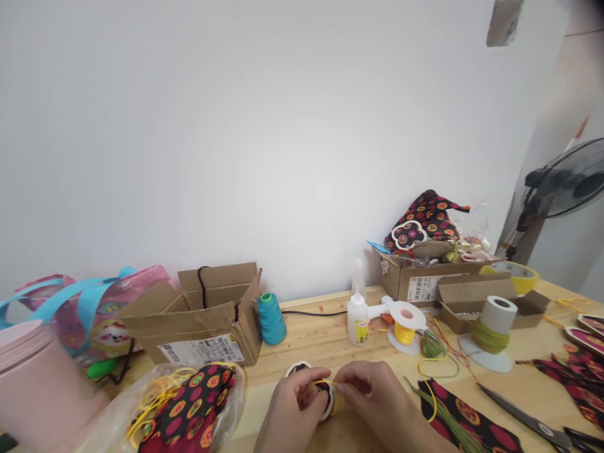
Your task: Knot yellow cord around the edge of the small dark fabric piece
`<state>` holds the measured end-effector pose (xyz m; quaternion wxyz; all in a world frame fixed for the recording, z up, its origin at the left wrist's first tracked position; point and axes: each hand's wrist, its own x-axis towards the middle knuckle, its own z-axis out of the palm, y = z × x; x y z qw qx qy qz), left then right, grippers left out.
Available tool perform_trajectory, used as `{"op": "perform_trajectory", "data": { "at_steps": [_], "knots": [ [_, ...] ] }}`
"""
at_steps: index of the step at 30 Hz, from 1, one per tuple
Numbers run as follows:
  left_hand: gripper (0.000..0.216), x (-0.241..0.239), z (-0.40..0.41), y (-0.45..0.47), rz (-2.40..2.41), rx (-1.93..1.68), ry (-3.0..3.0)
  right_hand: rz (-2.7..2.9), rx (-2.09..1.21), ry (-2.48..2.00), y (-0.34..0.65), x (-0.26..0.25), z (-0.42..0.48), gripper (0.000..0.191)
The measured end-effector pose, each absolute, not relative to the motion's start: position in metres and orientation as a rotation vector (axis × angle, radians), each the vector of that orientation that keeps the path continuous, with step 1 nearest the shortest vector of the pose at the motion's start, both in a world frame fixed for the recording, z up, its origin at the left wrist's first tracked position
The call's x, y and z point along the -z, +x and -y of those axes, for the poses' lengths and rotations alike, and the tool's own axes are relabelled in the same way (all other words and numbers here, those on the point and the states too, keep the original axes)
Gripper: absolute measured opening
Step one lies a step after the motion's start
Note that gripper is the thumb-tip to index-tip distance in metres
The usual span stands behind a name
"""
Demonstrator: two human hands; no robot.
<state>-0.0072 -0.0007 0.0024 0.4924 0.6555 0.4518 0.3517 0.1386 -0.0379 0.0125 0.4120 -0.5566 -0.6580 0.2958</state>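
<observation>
- One wall (283, 157) filled the background, plain and pale.
- One wooden bench (306, 343) ran along its foot.
- Three cardboard boxes stood on it: an open box (141, 333) at left, a heaped box (401, 283) at right, and a low box (472, 288) in front of that.
- One fan (570, 176) stood at the far right.
- One pink bag (151, 280) with blue straps sat beside the open box, and one pink bin (42, 371) in front of the bag.
- One clear pouch (236, 406) held patterned cloth (189, 402) and yellow strands.
- Two bare hands came in from the bottom edge. The left grip (292, 409) was curled, thumb and fingers closed round a piece; the right grip (377, 399) leaned in, thumb and fingertips pinched together on a cord.
- One pair of scissors (519, 415) lay at right.
- Three spools stood about: a teal spool (272, 321), a yellow spool (404, 332) and a green spool (491, 333).
- One bottle (357, 321) stood upright beyond the right grip.
- The white-rimmed piece (329, 408) was at the left fingers, partly hidden; whether the rim behind belonged to a second could not be told.
- One yellow cord (321, 382) stretched between the two grips, over the piece.
</observation>
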Motion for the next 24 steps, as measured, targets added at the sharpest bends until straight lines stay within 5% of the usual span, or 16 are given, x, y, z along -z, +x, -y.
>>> {"op": "perform_trajectory", "data": {
  "at_steps": [12, 24],
  "knots": [
    [0.031, -0.018, 0.006, 0.000, -0.977, -0.740, 1.816, 1.253, -1.270, -1.124, 0.138, -0.005, 0.034, 0.015],
    [0.036, -0.010, 0.005, 0.003, -1.068, -0.745, 1.403, 1.331, -1.059, -1.303, 0.142, -0.008, 0.035, 0.014]
  ]
}}
